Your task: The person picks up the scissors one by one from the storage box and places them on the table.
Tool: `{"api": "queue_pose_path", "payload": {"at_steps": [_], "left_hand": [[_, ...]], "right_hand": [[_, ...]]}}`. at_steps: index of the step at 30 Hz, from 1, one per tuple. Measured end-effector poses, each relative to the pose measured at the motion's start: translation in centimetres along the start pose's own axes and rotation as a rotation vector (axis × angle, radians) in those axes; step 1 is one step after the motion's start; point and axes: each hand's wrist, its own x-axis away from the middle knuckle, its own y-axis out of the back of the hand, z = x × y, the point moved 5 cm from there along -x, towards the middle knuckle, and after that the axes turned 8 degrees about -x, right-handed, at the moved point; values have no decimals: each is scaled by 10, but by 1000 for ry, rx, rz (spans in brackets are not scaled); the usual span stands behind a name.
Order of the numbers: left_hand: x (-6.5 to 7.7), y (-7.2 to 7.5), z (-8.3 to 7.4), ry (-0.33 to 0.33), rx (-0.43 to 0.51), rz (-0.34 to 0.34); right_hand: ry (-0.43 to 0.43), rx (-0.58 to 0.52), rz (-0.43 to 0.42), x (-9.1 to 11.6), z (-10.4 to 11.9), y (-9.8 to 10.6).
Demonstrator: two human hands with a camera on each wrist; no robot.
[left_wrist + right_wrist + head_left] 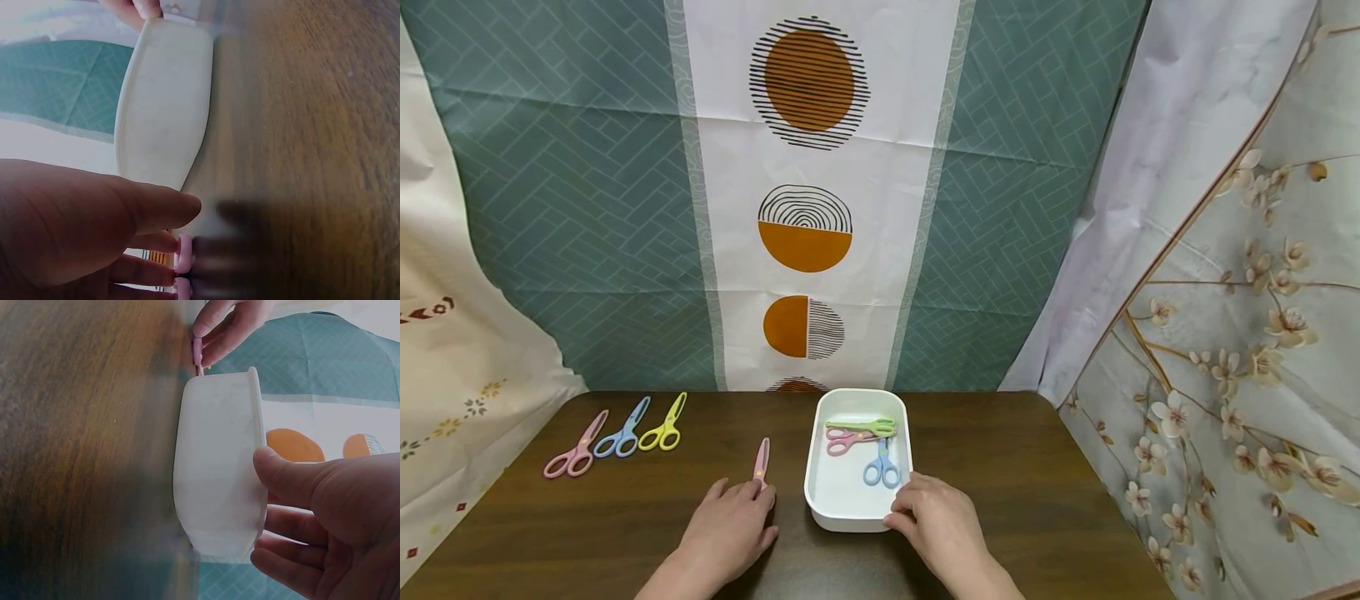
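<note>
My left hand (724,527) rests its fingertips on the handle loops of pink scissors (762,460) lying on the table, blades pointing away. In the left wrist view the thumb stays apart from those loops (184,255). My right hand (942,518) grips the rim of a white plastic bin (848,524) at its near right corner, thumb on the front side and fingers along the right wall (219,450). Inside the bin lie green scissors (884,427), partly over another pink pair (837,447), and blue scissors (882,473) with handles toward me.
At the left of the dark wooden table (1000,467) lie three more scissors in a row: a pink pair (580,454), a blue pair (625,437) and a yellow pair (664,432). A patterned curtain (895,100) hangs behind the table's back edge, with floral cloth (1247,400) at the right.
</note>
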Motion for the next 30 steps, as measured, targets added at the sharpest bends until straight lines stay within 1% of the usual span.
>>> {"api": "queue_pose_path", "payload": {"at_steps": [7,12,22,30], "left_hand": [[-2,0,4,3,-43,-48],[-7,-1,11,22,-77,-54],[-13,-5,22,53,-96,-70],[-17,-3,28,65,-102,-103]], "right_hand": [[0,0,4,-1,1,1],[6,6,-4,-1,1,2],[-20,-4,23,-1,-1,-1],[-23,2,29,-1,-1,-1]]}}
